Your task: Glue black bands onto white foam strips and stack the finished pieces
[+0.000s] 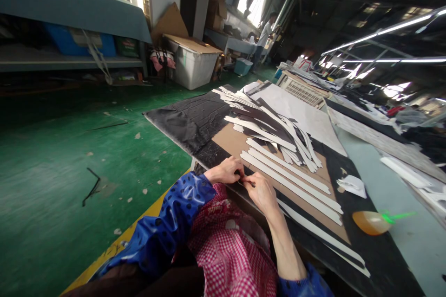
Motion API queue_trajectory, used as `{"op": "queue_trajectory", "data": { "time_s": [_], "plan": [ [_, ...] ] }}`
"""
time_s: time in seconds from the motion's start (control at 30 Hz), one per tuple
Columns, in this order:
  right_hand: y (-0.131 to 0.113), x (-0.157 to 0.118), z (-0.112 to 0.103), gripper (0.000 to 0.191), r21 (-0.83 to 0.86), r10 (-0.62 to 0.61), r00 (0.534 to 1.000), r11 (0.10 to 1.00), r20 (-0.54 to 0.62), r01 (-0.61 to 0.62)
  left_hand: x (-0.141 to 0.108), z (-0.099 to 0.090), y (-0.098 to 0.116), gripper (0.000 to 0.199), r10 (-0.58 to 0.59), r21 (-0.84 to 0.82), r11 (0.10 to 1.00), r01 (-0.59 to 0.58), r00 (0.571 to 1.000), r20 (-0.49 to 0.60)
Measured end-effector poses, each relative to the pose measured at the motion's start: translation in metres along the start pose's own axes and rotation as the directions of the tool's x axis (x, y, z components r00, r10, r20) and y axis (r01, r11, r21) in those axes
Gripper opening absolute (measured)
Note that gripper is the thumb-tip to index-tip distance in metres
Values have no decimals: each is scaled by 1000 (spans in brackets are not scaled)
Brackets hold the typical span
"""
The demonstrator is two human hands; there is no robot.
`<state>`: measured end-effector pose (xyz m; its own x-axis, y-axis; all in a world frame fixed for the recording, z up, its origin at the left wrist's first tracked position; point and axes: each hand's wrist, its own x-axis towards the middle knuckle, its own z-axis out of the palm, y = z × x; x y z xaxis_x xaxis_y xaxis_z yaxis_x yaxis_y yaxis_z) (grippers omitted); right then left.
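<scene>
My left hand (227,170) and my right hand (259,189) meet at the near edge of the table, fingertips pinched together. Between them is the end of a long white strip (324,232), mostly hidden by the fingers. The strip runs behind my right wrist and along the table edge to the right, where a second layer shows at its far end. Just beyond my hands, several separate white strips (292,188) lie side by side on a brown cardboard sheet (225,141). Farther back is a loose pile of white and dark strips (278,125).
A black cover (188,123) lies on the table. To the right are a bottle of amber liquid with a green nozzle (371,222) and a crumpled white piece (353,185). A white bin (193,65) stands on the green floor. A person (266,35) stands in the distance.
</scene>
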<state>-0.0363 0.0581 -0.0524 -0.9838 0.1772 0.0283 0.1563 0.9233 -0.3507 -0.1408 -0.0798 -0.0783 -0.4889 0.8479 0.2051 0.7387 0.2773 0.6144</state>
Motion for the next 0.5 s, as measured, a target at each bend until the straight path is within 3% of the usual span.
{"op": "queue_trajectory", "data": {
  "time_s": [0.27, 0.43, 0.5],
  "plan": [
    [-1, 0, 3, 15, -30, -26, 999, 999, -19, 25, 3, 2, 7, 9, -69, 74, 995, 68, 998, 2],
    [12, -2, -2, 18, 92, 13, 993, 996, -121, -2, 2, 0, 9, 10, -67, 66, 996, 66, 998, 12],
    [21, -5, -10, 21, 159, 41, 994, 987, -98, -25, 2, 0, 8, 9, -55, 54, 997, 54, 998, 12]
  ]
}}
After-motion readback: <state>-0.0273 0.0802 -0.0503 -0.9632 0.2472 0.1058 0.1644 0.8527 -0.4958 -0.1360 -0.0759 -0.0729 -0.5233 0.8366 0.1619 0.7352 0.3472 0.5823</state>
